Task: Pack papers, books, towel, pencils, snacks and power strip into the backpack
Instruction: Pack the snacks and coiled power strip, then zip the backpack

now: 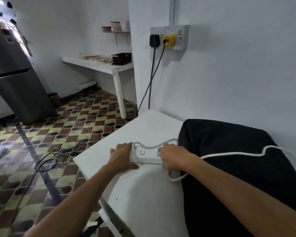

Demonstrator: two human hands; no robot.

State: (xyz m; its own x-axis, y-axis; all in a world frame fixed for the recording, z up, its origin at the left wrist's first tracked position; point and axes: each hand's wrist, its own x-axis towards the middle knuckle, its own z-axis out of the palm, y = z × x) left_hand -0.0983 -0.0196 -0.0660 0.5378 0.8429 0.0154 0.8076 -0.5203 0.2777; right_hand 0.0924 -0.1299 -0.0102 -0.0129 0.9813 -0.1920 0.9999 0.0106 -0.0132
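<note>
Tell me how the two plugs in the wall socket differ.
The black plug sits on the left of the socket plate; the yellow plug sits to its right. The black plug feeds a thick grey cable that drops straight down; the yellow plug feeds a thinner black cable that slants left towards the floor. Both are plugged into the same plate, and neither cable visibly joins the white power strip.

- A grey fridge stands at the left on the patterned tile floor.
- A wall socket holds a black plug and a yellow plug, cords hanging down.
- Farther back, a white side counter carries a dark box.
- Loose dark cables lie tangled on the floor.
</note>
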